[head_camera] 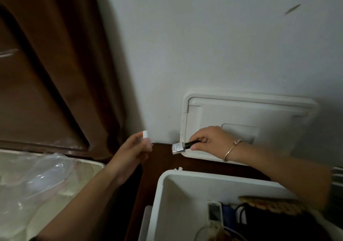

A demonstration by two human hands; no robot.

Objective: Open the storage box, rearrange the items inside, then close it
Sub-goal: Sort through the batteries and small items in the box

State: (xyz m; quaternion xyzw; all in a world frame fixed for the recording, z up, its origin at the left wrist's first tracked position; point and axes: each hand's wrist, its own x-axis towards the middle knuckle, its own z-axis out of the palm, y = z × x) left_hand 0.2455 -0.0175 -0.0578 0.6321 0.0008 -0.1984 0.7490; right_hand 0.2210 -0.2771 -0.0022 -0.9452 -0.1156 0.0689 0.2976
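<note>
The white storage box (159, 194) stands open at the bottom right. Its white lid (241, 110) leans against the wall behind it. Inside the box lie a white remote (215, 212), dark cables and a brown woven item (271, 204). My right hand (209, 138) grips a black tool with a silver head (179, 147) in front of the lid's lower left corner. My left hand (133, 148) pinches a small white block (145, 134) at the fingertips, left of the lid, above the dark wooden surface.
A dark wooden shelf (163, 162) runs between wall and box. A brown wooden headboard (46, 73) fills the left. Crumpled clear plastic (46, 172) lies on a pale mattress at the lower left. The white wall (204, 36) is close behind.
</note>
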